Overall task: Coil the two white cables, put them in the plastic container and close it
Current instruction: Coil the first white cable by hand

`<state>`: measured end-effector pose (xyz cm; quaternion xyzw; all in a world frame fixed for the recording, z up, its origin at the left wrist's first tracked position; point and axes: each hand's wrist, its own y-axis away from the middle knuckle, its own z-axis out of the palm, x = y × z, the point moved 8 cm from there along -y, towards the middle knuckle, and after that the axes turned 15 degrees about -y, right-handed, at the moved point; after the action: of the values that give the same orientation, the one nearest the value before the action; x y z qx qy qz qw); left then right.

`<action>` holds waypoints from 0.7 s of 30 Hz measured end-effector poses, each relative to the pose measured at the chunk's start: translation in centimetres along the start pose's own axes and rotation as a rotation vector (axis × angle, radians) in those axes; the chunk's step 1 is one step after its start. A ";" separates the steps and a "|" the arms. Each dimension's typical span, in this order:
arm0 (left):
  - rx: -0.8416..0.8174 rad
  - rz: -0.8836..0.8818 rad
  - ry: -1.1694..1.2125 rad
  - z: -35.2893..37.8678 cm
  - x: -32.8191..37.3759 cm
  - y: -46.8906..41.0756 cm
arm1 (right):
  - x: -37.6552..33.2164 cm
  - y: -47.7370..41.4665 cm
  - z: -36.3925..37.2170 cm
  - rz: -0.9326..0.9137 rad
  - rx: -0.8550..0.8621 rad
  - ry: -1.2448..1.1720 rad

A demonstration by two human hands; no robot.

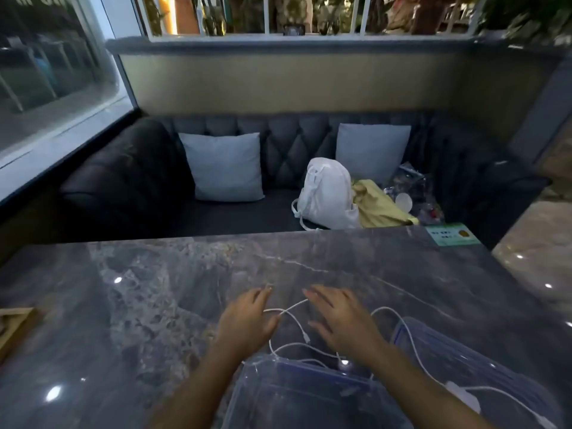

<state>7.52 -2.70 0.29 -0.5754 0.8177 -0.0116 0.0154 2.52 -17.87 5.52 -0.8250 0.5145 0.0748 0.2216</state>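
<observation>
So: both hands are flat and spread over the marble table (154,305), gripping nothing. The left hand (247,320) has its thumb right by the thin white cable (294,317); it may be touching, but blur makes that hard to call. The right hand (340,320) hovers just beside the same cable.

The thin cable lies in loose loops between the hands, trailing to the rim of the clear plastic container (309,365), which sits open at the near edge. The thicker white cable (405,329) arcs over what looks like the lid (495,360) on the right and ends at a white adapter block (464,397).

Handling, as I judge it:
- Both cables are light and limp with a slick jacket, so the loops will likely spring open.
- Pinch near a plug end, wind around the fingers, and hold the coil closed until it's in the box.
- The adapter is the only weight, so lift it with the coil rather than letting it dangle.
</observation>
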 end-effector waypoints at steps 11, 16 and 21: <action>-0.402 0.213 0.129 5.8 3.7 -1.2 | 0.0 -1.2 6.9 -0.159 -0.306 0.137; -0.633 0.183 0.090 8.1 4.6 -1.0 | 2.7 -0.8 10.6 0.025 -0.561 0.180; -0.491 0.192 -0.052 6.9 4.6 -1.5 | 2.6 -1.0 10.3 -0.002 -0.521 0.189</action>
<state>7.63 -7.58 -6.57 -0.4816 0.8463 0.2035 -0.1026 5.66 -15.11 -4.26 -0.8581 0.4953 0.1272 -0.0470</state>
